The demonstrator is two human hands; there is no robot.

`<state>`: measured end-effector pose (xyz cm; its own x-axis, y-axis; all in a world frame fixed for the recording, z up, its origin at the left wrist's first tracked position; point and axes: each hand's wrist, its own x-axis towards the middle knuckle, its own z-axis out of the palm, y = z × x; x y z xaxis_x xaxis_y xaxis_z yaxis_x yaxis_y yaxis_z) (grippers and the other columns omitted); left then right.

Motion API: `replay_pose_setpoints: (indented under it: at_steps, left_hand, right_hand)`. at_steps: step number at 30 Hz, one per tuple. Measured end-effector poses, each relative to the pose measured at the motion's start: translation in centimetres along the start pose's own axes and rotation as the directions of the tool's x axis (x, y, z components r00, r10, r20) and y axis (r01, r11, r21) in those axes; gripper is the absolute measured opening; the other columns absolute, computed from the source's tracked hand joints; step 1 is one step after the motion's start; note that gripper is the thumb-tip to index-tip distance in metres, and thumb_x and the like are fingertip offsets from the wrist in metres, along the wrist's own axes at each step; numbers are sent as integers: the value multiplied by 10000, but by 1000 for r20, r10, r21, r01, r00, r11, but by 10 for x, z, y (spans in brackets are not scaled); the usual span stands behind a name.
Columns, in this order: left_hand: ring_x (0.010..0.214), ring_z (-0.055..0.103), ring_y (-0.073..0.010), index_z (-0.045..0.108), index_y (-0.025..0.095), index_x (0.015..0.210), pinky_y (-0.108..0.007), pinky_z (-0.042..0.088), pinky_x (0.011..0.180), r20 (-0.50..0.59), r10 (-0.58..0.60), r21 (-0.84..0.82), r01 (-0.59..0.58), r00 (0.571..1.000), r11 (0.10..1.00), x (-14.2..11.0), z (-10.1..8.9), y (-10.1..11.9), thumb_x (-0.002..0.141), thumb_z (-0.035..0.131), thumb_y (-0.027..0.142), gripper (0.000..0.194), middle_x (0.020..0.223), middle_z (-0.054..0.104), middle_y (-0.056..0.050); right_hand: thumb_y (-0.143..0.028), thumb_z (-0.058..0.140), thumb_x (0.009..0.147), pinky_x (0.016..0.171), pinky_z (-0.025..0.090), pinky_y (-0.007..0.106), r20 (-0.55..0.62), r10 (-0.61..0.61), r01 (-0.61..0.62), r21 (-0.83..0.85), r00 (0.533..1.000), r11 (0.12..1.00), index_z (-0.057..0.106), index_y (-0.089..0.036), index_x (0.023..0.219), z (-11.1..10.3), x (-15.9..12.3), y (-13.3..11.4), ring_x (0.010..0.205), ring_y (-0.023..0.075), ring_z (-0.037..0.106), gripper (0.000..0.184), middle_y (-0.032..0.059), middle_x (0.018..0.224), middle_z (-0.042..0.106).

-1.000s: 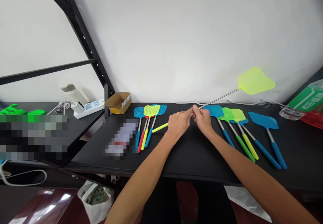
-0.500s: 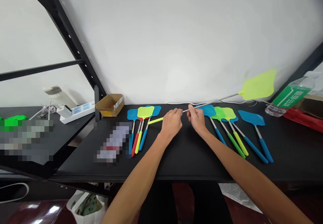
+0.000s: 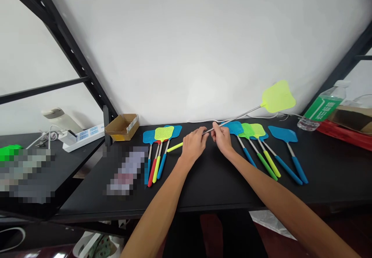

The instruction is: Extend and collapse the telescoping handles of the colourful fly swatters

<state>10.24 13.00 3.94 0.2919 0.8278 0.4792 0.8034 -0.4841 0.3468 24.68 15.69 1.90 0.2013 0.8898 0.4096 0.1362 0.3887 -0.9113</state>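
Observation:
Both my hands hold a yellow fly swatter [image 3: 278, 97] above the black table, its metal rod extended up to the right. My left hand [image 3: 194, 143] is closed round the yellow handle end, which sticks out to the left. On the rod, my right hand [image 3: 222, 137] is closed a little further along. Left of my hands lie several swatters, among them a yellow one [image 3: 164, 134] overlapping blue ones and a red-handled one [image 3: 153, 171]. To the right several more lie fanned out, with a green one [image 3: 248, 130] and a blue one [image 3: 283, 134].
A small cardboard box [image 3: 122, 127] stands by the black shelf post. On the left are a white power strip [image 3: 84, 137] and a pale bottle [image 3: 61, 118]. A clear bottle with a green label [image 3: 324, 107] leans at the right, beside a red item [image 3: 345, 134].
The view has turned to the right. The held swatter's head has tilted and come nearer to my hands, so less rod shows. Both hands stay closed on it, slightly apart.

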Motion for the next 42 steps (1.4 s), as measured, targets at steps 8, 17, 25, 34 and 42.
replay_pose_setpoints:
  at_steps: [8, 17, 25, 34, 42]
  left_hand:
    - [945, 669, -194, 610, 264, 1168, -262, 426, 726, -48, 40, -10, -40, 998, 999, 0, 1, -2, 1016, 435, 364, 252, 1055, 724, -26]
    - [856, 660, -192, 662, 250, 1002, -266, 387, 691, -26, 28, 11, -28, 999, 1000, 1, 1, -4, 1024, 396, 422, 318, 920, 721, -37]
    - [806, 664, -212, 712, 308, 1008, -275, 312, 607, 23, -81, 100, 79, 996, 992, 0, -3, 4, 1014, 285, 565, 499, 864, 731, -42]
    - [784, 657, -205, 701, 287, 994, -276, 332, 619, 6, -29, 80, 29, 1000, 996, 1, 0, -4, 1015, 310, 559, 476, 819, 714, -36]
    - [863, 637, -185, 663, 218, 1038, -268, 397, 715, -23, 93, 62, -91, 995, 994, 3, 2, 0, 1026, 371, 247, 293, 962, 693, -61]
  right_hand:
    - [-588, 475, 939, 473, 336, 264, 9, -18, 18, -17, 1000, 1000, 499, -190, 478, -2, -1, 0, 411, 110, 418, 609, -10, 406, 441]
    - [-576, 476, 947, 473, 328, 271, -2, -32, 32, -17, 999, 999, 497, -195, 466, -2, -2, -4, 405, 111, 412, 614, -10, 401, 435]
    - [-580, 502, 933, 480, 337, 277, -18, -42, 42, 12, 999, 999, 519, -193, 472, -1, 0, -2, 414, 119, 429, 601, -5, 408, 453]
    - [-558, 483, 950, 510, 369, 273, 16, -91, 91, -40, 996, 995, 542, -190, 484, -3, 1, 0, 428, 126, 468, 597, 2, 416, 484]
    - [-569, 454, 960, 539, 400, 272, 42, -111, 114, -87, 993, 990, 554, -192, 492, -1, 0, 0, 438, 134, 501, 609, 10, 428, 511]
